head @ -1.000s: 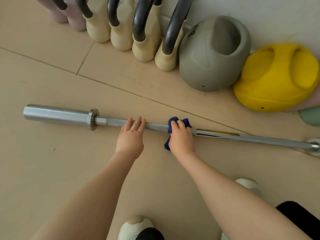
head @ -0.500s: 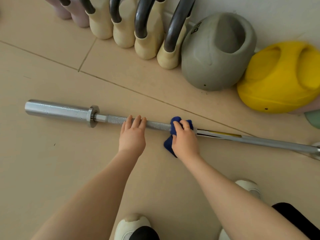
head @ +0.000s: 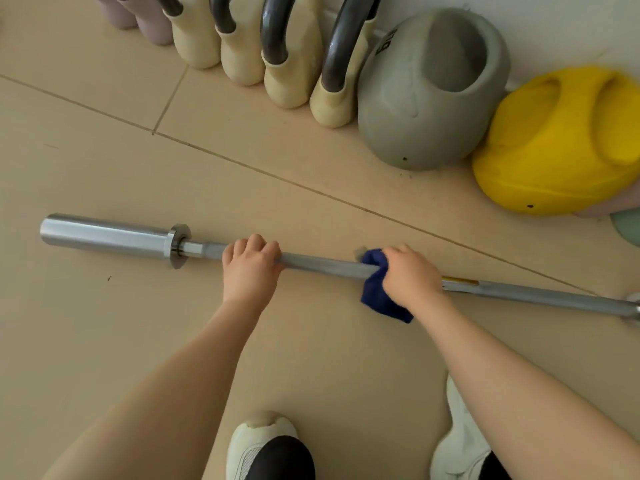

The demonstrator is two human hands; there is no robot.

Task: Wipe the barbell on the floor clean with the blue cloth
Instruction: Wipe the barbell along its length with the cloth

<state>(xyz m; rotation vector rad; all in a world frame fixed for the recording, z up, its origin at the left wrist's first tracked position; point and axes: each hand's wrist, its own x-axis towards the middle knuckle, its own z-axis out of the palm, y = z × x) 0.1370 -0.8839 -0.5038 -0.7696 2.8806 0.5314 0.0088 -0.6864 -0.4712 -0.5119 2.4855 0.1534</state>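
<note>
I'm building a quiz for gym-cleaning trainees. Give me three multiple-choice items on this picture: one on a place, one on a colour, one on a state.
1. Where is the blue cloth?
A. Draped over the barbell shaft under the right hand
B. On the yellow kettlebell
C. Beside the shoes

2. What colour is the kettlebell left of the yellow kettlebell?
A. Red
B. Grey
C. Black

3. What is the left hand doing?
A. Hanging free
B. Lying flat on the floor
C. Gripping the barbell

Answers: 1 A, the right hand presses the cloth on the shaft. 2 B, the grey kettlebell stands beside the yellow one. 3 C, its fingers curl over the shaft near the collar.
</note>
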